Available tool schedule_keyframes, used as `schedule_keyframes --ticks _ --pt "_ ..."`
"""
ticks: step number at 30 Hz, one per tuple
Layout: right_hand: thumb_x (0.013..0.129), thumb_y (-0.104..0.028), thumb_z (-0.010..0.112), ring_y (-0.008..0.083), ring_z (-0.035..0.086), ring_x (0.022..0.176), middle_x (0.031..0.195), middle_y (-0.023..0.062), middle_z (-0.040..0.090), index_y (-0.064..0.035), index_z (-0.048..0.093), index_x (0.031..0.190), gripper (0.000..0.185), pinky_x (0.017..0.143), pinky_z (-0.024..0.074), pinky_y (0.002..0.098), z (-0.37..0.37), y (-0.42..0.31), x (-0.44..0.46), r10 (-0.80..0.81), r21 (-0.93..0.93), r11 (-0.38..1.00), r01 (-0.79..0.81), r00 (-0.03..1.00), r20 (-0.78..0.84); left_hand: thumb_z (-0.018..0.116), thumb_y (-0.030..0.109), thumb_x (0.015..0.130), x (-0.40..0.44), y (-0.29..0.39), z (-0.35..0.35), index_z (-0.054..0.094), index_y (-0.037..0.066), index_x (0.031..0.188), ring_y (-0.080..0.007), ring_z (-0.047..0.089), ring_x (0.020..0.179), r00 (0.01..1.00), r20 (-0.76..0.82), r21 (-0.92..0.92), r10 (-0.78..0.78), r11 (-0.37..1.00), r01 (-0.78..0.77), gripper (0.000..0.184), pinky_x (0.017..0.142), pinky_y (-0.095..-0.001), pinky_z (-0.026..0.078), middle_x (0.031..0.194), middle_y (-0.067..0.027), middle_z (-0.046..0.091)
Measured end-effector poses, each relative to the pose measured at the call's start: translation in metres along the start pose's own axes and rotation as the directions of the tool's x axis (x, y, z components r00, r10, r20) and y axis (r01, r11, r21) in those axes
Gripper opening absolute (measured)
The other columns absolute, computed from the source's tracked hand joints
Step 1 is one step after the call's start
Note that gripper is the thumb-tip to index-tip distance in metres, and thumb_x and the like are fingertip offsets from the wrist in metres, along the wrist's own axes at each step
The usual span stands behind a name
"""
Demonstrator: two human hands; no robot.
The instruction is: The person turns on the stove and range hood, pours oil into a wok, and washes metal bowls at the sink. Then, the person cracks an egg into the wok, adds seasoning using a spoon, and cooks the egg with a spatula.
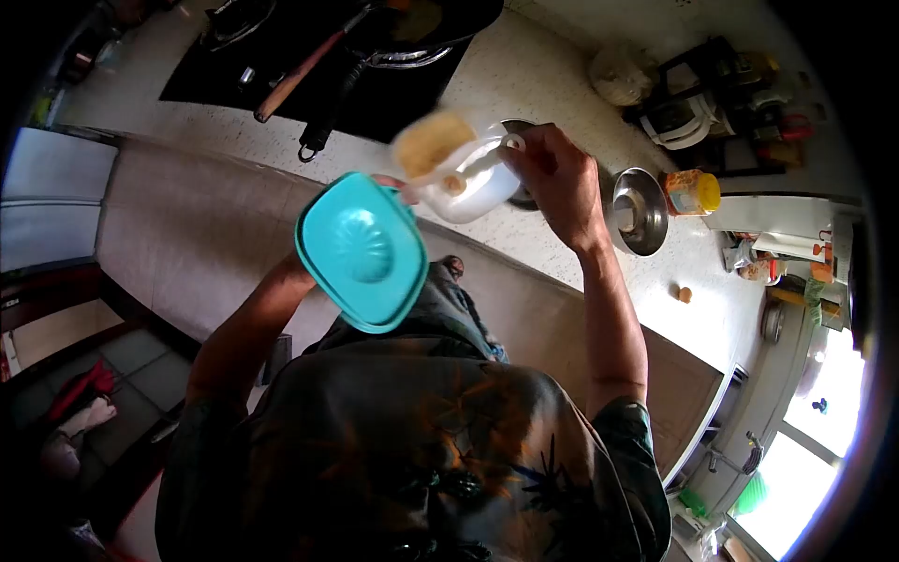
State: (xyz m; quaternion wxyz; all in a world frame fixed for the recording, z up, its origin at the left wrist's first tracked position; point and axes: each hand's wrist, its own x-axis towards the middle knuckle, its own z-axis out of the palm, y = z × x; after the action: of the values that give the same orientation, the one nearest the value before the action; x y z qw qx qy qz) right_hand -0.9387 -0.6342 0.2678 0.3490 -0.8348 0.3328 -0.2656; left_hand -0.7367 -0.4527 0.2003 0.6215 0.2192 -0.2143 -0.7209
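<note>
My left hand [389, 184] is mostly hidden behind a turquoise lid [361, 248], with fingers closed at the lid's upper edge. In my right hand [562, 178], a pinch grips the handle of a small white spoon [487, 161]. The spoon's bowl is over a white translucent container [482, 192] at the counter's edge. A blurred tan, rounded thing [433, 142] shows beside the container; whether it is inside cannot be made out. Just behind my right hand, a metal bowl rim [517, 125] is partly hidden.
A pan [421, 23] and a long wooden-handled utensil [304, 75] rest on the black stove [206, 80]. Right of my right hand are a steel bowl [646, 234] and a yellow-lidded jar [691, 192]. A small brown piece [685, 294] lies on the counter [655, 281].
</note>
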Motion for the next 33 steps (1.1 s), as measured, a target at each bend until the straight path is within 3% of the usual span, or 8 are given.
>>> schedule_keyframes --ticks 7,10,13,16,19,25,31,33 --pt "0.078 -0.017 0.062 0.0050 0.039 0.054 0.058 -0.0011 0.048 0.0003 0.058 0.078 0.018 0.049 0.0365 0.0216 0.008 -0.009 -0.014 0.109 -0.054 0.993 -0.104 0.989 0.104 0.058 0.024 0.080 -0.012 0.003 -0.009 0.033 0.001 0.122 -0.0188 0.051 0.101 0.983 0.099 0.362 0.157 0.914 -0.183 0.053 0.084 -0.0331 0.046 0.116 -0.0140 0.045" --pt "0.079 -0.017 0.061 0.0047 0.041 0.053 0.058 -0.0005 0.050 0.0007 0.058 0.079 0.018 0.048 0.0364 0.0212 0.012 -0.008 -0.020 0.123 -0.020 0.992 -0.121 0.988 0.091 0.059 0.024 0.079 -0.014 0.009 -0.009 0.034 0.001 0.121 -0.0180 0.051 0.101 0.996 0.047 0.230 0.081 0.969 -0.090 0.053 0.084 -0.0322 0.046 0.117 -0.0128 0.043" --pt "0.080 -0.019 0.060 0.0044 0.042 0.052 0.059 0.0001 0.051 0.0005 0.059 0.079 0.019 0.046 0.0357 0.0206 0.017 -0.003 -0.026 0.138 0.100 0.985 -0.140 0.990 0.028 0.058 0.023 0.080 -0.017 0.015 -0.010 0.035 0.001 0.120 -0.0177 0.050 0.102 0.990 0.138 0.160 0.031 0.986 -0.053 0.051 0.084 -0.0317 0.046 0.120 -0.0127 0.041" --pt "0.081 -0.021 0.060 0.0036 0.041 0.049 0.057 -0.0004 0.052 -0.0009 0.059 0.076 0.020 0.043 0.0333 0.0196 0.015 -0.005 -0.029 0.199 0.189 0.962 -0.195 0.980 -0.002 0.056 0.025 0.081 -0.019 0.018 -0.014 0.034 0.001 0.121 -0.0184 0.050 0.103 0.977 0.177 0.355 0.115 0.919 -0.173 0.051 0.084 -0.0319 0.046 0.121 -0.0133 0.041" --pt "0.080 -0.022 0.060 0.0023 0.038 0.045 0.054 -0.0016 0.050 -0.0028 0.059 0.072 0.021 0.040 0.0295 0.0186 0.014 -0.004 -0.033 0.270 0.208 0.942 -0.264 0.963 -0.004 0.056 0.026 0.081 -0.021 0.022 -0.017 0.034 0.002 0.122 -0.0195 0.050 0.103 0.990 0.144 0.079 -0.016 0.997 0.005 0.052 0.084 -0.0325 0.046 0.122 -0.0139 0.040" --pt "0.080 -0.022 0.060 0.0019 0.035 0.042 0.052 -0.0024 0.048 -0.0045 0.057 0.068 0.021 0.036 0.0242 0.0182 0.017 -0.013 -0.040 0.361 0.263 0.904 -0.337 0.931 -0.047 0.056 0.025 0.081 -0.024 0.026 -0.018 0.034 0.002 0.123 -0.0204 0.050 0.104 0.970 0.208 0.424 0.128 0.881 -0.208 0.052 0.086 -0.0341 0.046 0.118 -0.0141 0.044" --pt "0.078 -0.016 0.060 0.0043 0.031 0.040 0.051 -0.0002 0.044 -0.0058 0.051 0.061 0.022 0.036 0.0220 0.0196 0.004 -0.001 -0.048 0.536 0.517 0.720 -0.463 0.844 0.008 0.054 0.025 0.082 -0.023 0.027 -0.007 0.032 0.001 0.123 -0.0194 0.050 0.104 0.994 0.108 0.365 -0.004 0.930 -0.035 0.052 0.086 -0.0334 0.046 0.116 -0.0142 0.046" --pt "0.080 -0.018 0.054 0.0058 0.032 0.039 0.048 -0.0018 0.039 -0.0040 0.053 0.064 0.021 0.036 0.0226 0.0215 -0.003 0.008 -0.048 0.532 0.554 0.684 -0.475 0.844 0.067 0.043 0.023 0.088 -0.019 0.015 -0.012 0.042 0.001 0.117 -0.0168 0.056 0.088 0.998 0.002 0.133 0.068 0.989 -0.067 0.036 0.074 -0.0288 0.049 0.102 -0.0125 0.054"
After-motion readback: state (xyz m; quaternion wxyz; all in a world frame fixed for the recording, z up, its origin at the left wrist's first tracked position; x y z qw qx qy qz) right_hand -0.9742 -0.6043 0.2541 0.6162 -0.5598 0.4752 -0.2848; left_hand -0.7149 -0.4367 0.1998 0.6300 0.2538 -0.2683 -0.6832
